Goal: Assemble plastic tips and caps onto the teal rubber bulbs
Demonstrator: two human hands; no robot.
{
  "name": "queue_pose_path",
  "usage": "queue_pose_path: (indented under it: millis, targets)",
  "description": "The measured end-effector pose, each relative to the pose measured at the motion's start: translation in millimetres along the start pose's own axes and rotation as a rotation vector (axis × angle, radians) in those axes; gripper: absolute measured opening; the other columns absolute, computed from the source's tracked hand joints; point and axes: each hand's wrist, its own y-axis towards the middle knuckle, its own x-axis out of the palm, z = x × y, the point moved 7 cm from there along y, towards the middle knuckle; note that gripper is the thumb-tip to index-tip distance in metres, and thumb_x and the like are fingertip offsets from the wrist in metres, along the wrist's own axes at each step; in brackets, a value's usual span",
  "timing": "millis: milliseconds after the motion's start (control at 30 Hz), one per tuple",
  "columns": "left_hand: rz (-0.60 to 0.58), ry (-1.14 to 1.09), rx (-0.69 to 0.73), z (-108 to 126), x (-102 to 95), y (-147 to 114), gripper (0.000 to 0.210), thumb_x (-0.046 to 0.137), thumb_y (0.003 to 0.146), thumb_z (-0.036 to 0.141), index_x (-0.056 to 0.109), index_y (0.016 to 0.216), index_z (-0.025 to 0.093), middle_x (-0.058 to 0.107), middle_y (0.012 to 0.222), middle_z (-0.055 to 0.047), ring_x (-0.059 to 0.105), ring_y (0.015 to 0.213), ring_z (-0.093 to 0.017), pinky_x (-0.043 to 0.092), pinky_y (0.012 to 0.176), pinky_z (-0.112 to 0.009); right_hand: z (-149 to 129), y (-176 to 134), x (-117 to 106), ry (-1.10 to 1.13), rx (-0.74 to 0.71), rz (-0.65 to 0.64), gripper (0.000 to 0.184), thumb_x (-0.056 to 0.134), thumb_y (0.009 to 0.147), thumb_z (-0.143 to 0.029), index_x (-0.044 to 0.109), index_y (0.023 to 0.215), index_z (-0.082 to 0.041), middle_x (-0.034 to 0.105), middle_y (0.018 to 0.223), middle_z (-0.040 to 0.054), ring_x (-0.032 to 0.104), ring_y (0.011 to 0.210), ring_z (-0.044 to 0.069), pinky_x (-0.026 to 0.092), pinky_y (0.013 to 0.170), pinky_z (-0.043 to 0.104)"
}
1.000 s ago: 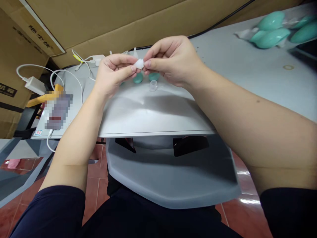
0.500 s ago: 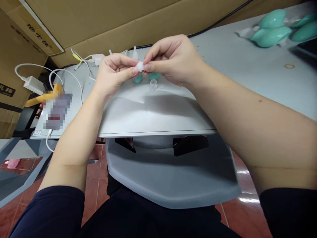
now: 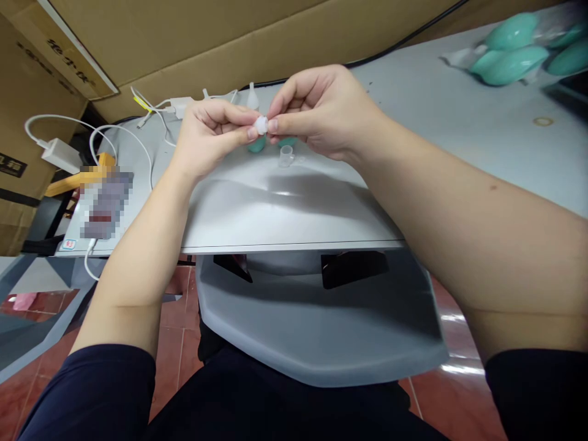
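Note:
Between the fingertips of both hands is a small white plastic piece [image 3: 261, 125], held above the table; its exact kind is too small to make out. My left hand [image 3: 211, 131] pinches it from the left with thumb and forefinger. From the right, my right hand [image 3: 321, 113] grips it the same way. Behind the hands stands a green bottle with a pointed white nozzle [image 3: 253, 98], partly hidden by my fingers. Just below the right hand, a clear little plastic cup [image 3: 286, 155] rests on the table.
On the grey table [image 3: 294, 226], a phone with a blurred screen [image 3: 108, 205] lies at left beside white chargers [image 3: 62, 155] and cables. Green rounded bulbs [image 3: 509, 64] lie at the far right. A cardboard wall [image 3: 220, 37] closes the back. A grey chair [image 3: 321, 331] stands under the front edge.
Both hands keep their pinch on the small white piece with hardly any movement. The whole view has shifted slightly.

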Motion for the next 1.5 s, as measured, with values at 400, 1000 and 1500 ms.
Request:
queue_pose_path:
  millis: [400, 1000, 1500]
  targets:
    - [-0.019, 0.050, 0.008, 0.6, 1.8, 0.4, 0.020, 0.093, 0.093, 0.032, 0.077, 0.084, 0.023, 0.083, 0.099, -0.001, 0.086, 0.106, -0.027, 0.073, 0.101, -0.052, 3.1, -3.7, 0.6, 0.020, 0.065, -0.024, 0.035, 0.119, 0.069, -0.032, 0.085, 0.078, -0.025, 0.078, 0.073, 0.0036, 0.075, 0.071, 0.021, 0.070, 0.075, 0.032]
    - [-0.435, 0.262, 0.107, 10.9, 27.2, -14.0, 0.020, 0.075, 0.082, 0.014, 0.090, 0.093, 0.022, 0.083, 0.096, -0.007, 0.075, 0.082, -0.020, 0.064, 0.077, -0.035, -9.0, -8.7, -41.8, -1.071, 0.459, -0.386, 0.030, 0.090, 0.089, 0.009, 0.089, 0.085, -0.021, 0.072, 0.064, -0.0047, 0.065, 0.055, 0.011, 0.043, 0.060, 0.029]
    - [-0.356, 0.292, 0.081, 5.1, 32.8, -13.0, 0.016, 0.078, 0.086, 0.018, 0.083, 0.100, 0.023, 0.079, 0.094, -0.005, 0.073, 0.081, -0.022, 0.058, 0.071, -0.035, 5.2, -8.5, -43.8, -1.270, 0.577, -0.351, 0.034, 0.091, 0.090, 0.002, 0.094, 0.108, -0.026, 0.074, 0.068, -0.0049, 0.061, 0.059, 0.014, 0.042, 0.069, 0.033]
